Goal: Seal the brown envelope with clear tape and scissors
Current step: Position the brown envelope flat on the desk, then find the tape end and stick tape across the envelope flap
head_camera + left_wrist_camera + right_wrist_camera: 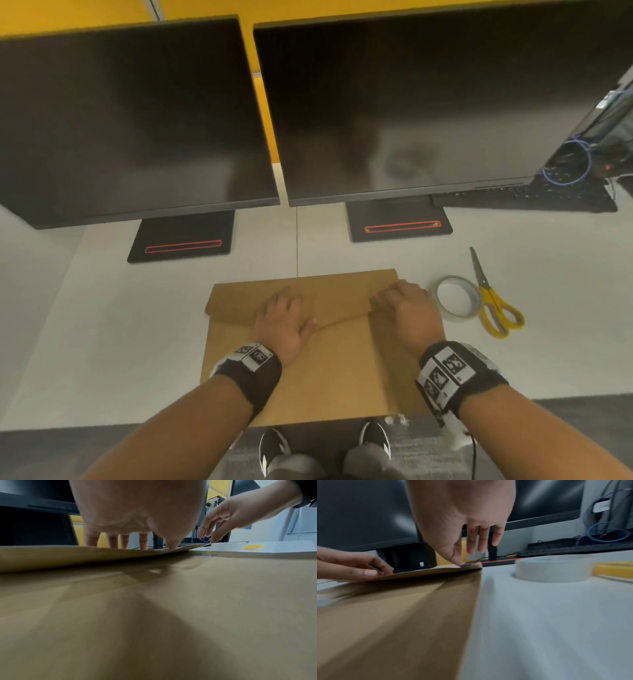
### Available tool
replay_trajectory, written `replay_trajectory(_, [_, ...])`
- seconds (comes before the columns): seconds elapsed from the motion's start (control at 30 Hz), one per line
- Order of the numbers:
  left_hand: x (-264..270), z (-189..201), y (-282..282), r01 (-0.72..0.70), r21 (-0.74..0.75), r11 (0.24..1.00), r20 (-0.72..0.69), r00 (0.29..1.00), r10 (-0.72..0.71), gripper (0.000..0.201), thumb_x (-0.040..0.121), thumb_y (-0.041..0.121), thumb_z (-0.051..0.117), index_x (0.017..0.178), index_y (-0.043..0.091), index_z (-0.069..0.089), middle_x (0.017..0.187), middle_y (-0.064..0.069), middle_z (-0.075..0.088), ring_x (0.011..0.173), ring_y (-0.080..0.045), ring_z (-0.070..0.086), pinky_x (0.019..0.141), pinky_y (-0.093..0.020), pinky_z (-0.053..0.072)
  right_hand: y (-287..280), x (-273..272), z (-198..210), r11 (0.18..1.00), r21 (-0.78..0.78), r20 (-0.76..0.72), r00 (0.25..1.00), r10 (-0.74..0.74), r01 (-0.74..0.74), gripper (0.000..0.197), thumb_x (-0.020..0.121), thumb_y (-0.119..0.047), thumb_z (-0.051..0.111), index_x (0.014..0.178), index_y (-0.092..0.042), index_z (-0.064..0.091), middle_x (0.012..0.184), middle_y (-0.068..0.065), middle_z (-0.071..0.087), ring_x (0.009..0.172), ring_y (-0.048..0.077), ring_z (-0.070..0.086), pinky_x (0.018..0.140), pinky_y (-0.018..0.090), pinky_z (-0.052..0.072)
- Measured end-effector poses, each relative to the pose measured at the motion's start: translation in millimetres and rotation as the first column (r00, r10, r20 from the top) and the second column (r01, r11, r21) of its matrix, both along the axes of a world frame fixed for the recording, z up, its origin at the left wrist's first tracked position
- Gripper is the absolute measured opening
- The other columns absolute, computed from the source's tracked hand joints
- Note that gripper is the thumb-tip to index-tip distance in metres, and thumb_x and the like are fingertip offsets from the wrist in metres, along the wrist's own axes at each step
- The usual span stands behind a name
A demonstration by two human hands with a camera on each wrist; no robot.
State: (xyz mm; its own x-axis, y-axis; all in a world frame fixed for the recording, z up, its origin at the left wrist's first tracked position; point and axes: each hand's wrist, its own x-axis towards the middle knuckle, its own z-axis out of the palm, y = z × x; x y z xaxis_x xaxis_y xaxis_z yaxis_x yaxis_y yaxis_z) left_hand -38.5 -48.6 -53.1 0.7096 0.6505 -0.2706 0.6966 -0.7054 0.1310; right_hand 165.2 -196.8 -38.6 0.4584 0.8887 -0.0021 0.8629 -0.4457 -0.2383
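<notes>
Brown envelope (342,359) lies flat at the near edge of the white surface (102,325), flap (308,294) folded toward the viewer. Left hand (284,322) presses the flap with straight, spread fingers, grip released; right hand (407,308) holds the flap's corner at 3 o'clock, thumb on top, pinch unconfirmed. Tape roll (457,297) and yellow-handled scissors (493,298) lie touching, further toward 3 o'clock; two dark monitors (137,120) stand at 12.

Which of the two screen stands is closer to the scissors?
The right monitor's stand. It sits just up and left of the scissors, while the left monitor's stand is far across the desk, beyond the envelope.
</notes>
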Motion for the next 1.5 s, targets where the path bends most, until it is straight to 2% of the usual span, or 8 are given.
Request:
replay_trajectory(0.27, [32.5,-0.9,-17.9,0.108,-0.028,0.994,0.1,0.989,-0.105,0.054,0.097,0.053,0.024,0.142,0.025,0.035,0.157,-0.007,0.018,0.144,-0.024,0.016,0.117,-0.047,0.014,-39.0,37.0,-5.0,0.935,-0.145,0.128,0.943,-0.307,0.324,0.056,0.075,-0.008,0.056,0.13,-0.014,0.049,0.113,0.011,0.062,0.103,0.031,0.058,0.096,0.046,0.04])
replay_trajectory(0.47, [36.1,-6.8,-23.2,0.163,-0.029,0.986,0.069,0.985,-0.16,0.041,0.096,0.038,0.039,0.134,0.025,0.045,0.147,-0.003,0.035,0.135,-0.023,0.033,0.11,-0.036,0.027,-46.2,44.1,-6.8,0.968,-0.081,0.134,0.965,-0.225,0.237,0.06,0.074,0.004,0.053,0.13,-0.02,0.052,0.1,0.002,0.069,0.084,0.025,0.064,0.085,0.039,0.041])
replay_trajectory(0.6, [44.9,1.5,-18.8,0.127,-0.089,0.988,0.199,0.974,-0.108,0.048,0.091,0.056,0.033,0.123,0.025,0.054,0.133,0.003,0.049,0.122,-0.02,0.046,0.105,-0.037,0.033,-34.2,32.8,4.9,0.991,0.127,0.219,0.974,-0.064,0.036,0.063,0.055,0.007,0.071,0.11,-0.023,0.065,0.079,-0.004,0.071,0.067,0.022,0.064,0.076,0.036,0.04])
replay_trajectory(0.7, [54.9,21.9,-17.1,0.061,-0.347,0.936,0.42,0.902,0.097,0.043,0.095,0.054,0.036,0.118,0.024,0.056,0.121,0.006,0.054,0.113,-0.013,0.052,0.099,-0.032,0.041,-19.5,13.9,19.1,0.958,0.223,0.278,0.954,0.115,-0.181,0.066,0.053,0.003,0.073,0.111,-0.027,0.065,0.08,-0.009,0.069,0.07,0.017,0.065,0.078,0.033,0.028])
replay_trajectory(0.83, [65.0,59.4,-15.3,0.057,-0.731,0.679,0.483,0.747,0.457,0.028,0.095,0.048,0.044,0.114,0.028,0.052,0.109,0.003,0.066,0.105,-0.009,0.061,0.089,-0.021,0.043,6.1,-12.4,30.6,0.886,0.304,0.317,0.914,0.252,-0.35,0.05,0.068,-0.009,0.053,0.113,-0.03,0.063,0.078,-0.014,0.067,0.069,0.014,0.061,0.079,0.029,0.028])
replay_trajectory(1.1, [37.1,59.0,10.8,0.002,-0.759,0.651,0.479,0.68,0.556,0.022,0.091,0.052,0.051,0.112,0.048,0.047,0.108,0.009,0.068,0.102,-0.01,0.063,0.083,-0.034,0.053,36.7,-35.1,31.4,0.831,0.294,0.309,0.869,0.386,-0.473,0.059,0.065,-0.012,0.071,0.117,-0.032,0.053,0.091,-0.015,0.069,0.08,0.013,0.06,0.09,0.033,0.03])
replay_trajectory(1.3, [22.0,56.0,22.1,0.033,-0.678,0.734,0.574,0.647,0.502,0.022,0.093,0.038,0.056,0.111,0.043,0.044,0.114,0.009,0.06,0.105,-0.011,0.061,0.088,-0.035,0.054,47.4,-30.7,34.5,0.913,0.4,-0.098,0.986,0.135,-0.086,0.023,0.085,-0.032,0.045,0.101,-0.026,0.06,0.1,-0.009,0.063,0.091,0.013,0.059,0.092,0.032,0.035])
replay_trajectory(1.5, [22.1,55.5,26.0,0.002,-0.599,0.801,0.618,0.637,0.46,0.032,0.089,0.026,0.064,0.097,0.049,0.044,0.105,0.031,0.055,0.107,0.011,0.052,0.098,-0.03,0.044,60.3,-16.4,51.3,0.876,0.35,-0.619,0.784,-0.051,0.333,0.011,0.095,-0.027,0.052,0.099,-0.028,0.063,0.095,-0.017,0.063,0.087,-0.006,0.055,0.072,0.012,0.044])
